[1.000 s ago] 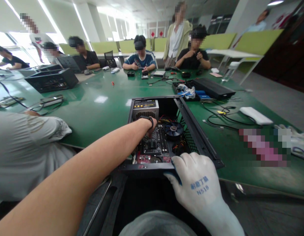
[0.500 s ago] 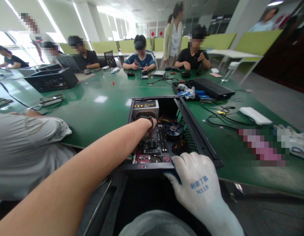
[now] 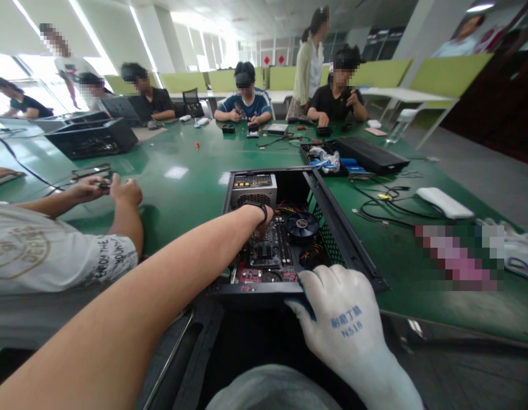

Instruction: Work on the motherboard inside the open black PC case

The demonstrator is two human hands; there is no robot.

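An open computer case [image 3: 349, 236] lies on the green table in front of me, its inside facing up. My left hand [image 3: 264, 217], bare with a black wristband, reaches down into it over the motherboard [image 3: 270, 250]. Its fingers look drawn together, but their tips and anything between them are hidden. Beside that hand sit the power supply [image 3: 254, 191] and a black round CPU fan [image 3: 302, 226]. In a white glove, my right hand [image 3: 338, 313] is closed over the near edge of the case, thumb below and fingers on top.
To the left, a co-worker's hands [image 3: 114, 191] hold a small part. Black cables [image 3: 383, 199], a white box-shaped object [image 3: 443, 203] and a glove [image 3: 520, 247] lie to the right. Behind the case is a black tray [image 3: 308, 154] with gloves; another computer case [image 3: 90, 139] stands at left.
The co-worker at left has leaned back, and both their hands now show above the table. My own hands and the case have hardly moved.
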